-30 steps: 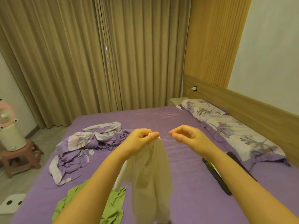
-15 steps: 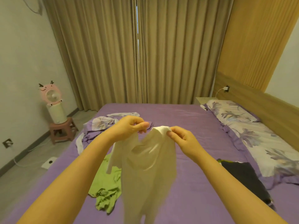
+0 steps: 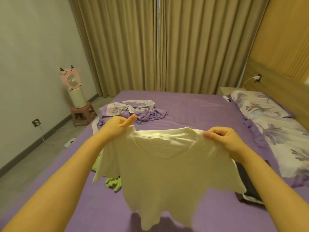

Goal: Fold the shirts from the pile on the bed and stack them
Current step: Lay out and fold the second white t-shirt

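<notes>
A cream white T-shirt (image 3: 164, 171) hangs spread out in the air above the purple bed (image 3: 192, 108), its neck label facing me. My left hand (image 3: 117, 125) pinches its left shoulder and my right hand (image 3: 224, 139) pinches its right shoulder. A crumpled green shirt (image 3: 113, 182) lies on the bed behind the white shirt, mostly hidden by it. A dark folded garment (image 3: 247, 183) lies on the bed under my right forearm, partly hidden.
A crumpled purple floral sheet (image 3: 132, 109) lies at the far left of the bed. Floral pillows (image 3: 274, 128) line the wooden headboard on the right. A pink fan (image 3: 71, 84) stands on a small stool beside the left wall. Curtains hang behind the bed.
My hands have moved apart and the white shirt, bunched between them before, is now stretched open by its shoulders. The view has turned further left.
</notes>
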Demonstrator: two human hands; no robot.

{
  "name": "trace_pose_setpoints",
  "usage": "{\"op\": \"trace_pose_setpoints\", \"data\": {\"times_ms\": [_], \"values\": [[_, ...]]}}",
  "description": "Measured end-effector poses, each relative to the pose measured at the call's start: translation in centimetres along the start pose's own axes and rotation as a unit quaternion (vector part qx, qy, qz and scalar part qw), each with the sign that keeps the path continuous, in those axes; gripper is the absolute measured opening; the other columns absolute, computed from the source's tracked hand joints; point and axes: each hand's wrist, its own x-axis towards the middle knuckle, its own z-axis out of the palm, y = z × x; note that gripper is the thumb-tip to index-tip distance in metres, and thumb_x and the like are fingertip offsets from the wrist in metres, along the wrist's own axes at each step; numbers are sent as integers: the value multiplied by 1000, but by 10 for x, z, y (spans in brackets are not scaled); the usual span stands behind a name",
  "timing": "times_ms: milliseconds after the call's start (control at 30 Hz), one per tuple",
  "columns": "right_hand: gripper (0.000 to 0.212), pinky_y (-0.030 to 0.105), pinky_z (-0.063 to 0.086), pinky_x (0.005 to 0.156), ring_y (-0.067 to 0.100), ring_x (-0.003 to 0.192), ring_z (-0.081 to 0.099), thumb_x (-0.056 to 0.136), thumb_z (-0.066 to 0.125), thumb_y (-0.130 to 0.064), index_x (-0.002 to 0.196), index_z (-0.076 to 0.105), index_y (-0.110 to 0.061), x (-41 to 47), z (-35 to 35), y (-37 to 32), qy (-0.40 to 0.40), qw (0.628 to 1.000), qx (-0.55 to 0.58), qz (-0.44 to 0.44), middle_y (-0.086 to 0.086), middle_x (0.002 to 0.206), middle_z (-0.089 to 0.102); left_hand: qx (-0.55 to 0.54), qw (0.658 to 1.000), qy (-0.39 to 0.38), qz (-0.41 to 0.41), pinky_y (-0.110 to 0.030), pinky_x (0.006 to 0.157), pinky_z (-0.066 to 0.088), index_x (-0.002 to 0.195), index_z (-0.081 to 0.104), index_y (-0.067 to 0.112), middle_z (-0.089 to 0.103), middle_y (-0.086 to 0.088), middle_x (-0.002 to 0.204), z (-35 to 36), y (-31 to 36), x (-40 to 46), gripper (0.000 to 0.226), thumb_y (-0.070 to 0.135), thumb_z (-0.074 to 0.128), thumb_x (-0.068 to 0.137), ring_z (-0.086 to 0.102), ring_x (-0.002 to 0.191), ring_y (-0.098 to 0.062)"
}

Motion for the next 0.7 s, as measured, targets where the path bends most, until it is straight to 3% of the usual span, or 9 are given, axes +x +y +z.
{"op": "trace_pose_setpoints", "data": {"times_ms": [133,200,267,300,400,467,533,633,700], "values": [[56,30,23,53,15,55,29,69,59,-63,56,40,-12,1,9,66,-18,990,-109,88,2,59,30,23,991,-127,-29,-30,50,18,47,32,24,28,10,46,64,-32,3,60,75,45,76,27,43,-7],[50,27,22,51,13,54,27,71,57,-63,55,39,-19,-2,18,101,-47,980,-143,132,-1,58,29,55,975,-206,-56,-30,64,38,73,60,19,54,6,73,101,-59,4,50,67,49,83,53,70,-12],[46,22,24,50,13,55,31,77,62,-57,59,49,-16,-7,24,138,-90,967,-155,183,0,61,36,53,947,-305,-90,-30,86,41,108,59,15,55,7,105,131,-85,4,50,59,56,85,54,102,-16],[42,20,28,51,11,56,35,78,65,-53,63,57,-15,-10,26,157,-110,959,-155,209,-1,62,42,35,931,-350,-101,-27,82,42,106,57,17,54,8,103,143,-98,4,46,56,63,82,54,98,-14],[26,15,36,55,3,58,45,79,71,-41,79,69,-15,-16,30,206,-125,944,-138,271,-8,66,55,35,893,-431,-124,-11,44,35,91,51,18,50,7,81,171,-136,12,32,35,76,78,48,59,2],[21,11,35,53,1,56,44,81,71,-37,74,68,-16,-13,34,233,-110,940,-131,296,-13,60,53,99,879,-451,-123,-9,32,26,93,53,17,49,6,78,186,-158,23,25,27,72,81,44,47,3],[22,10,32,51,1,53,41,82,70,-34,68,64,-18,-5,40,257,-122,931,-128,318,-14,55,49,133,878,-444,-119,-10,39,31,92,56,16,52,3,81,201,-182,38,15,21,68,84,45,57,-5],[25,14,32,52,2,54,38,84,69,-30,71,63,-10,16,51,288,-143,919,-122,346,-6,61,47,50,919,-356,-163,-22,62,37,85,65,10,58,-3,80,222,-220,66,3,12,64,87,49,74,-13],[23,12,32,51,2,54,38,87,65,-29,72,60,-12,38,59,303,-130,922,-121,343,-6,63,47,-42,933,-286,-212,-22,62,38,80,64,13,59,-2,77,239,-240,86,14,7,58,91,50,78,-15]]}}
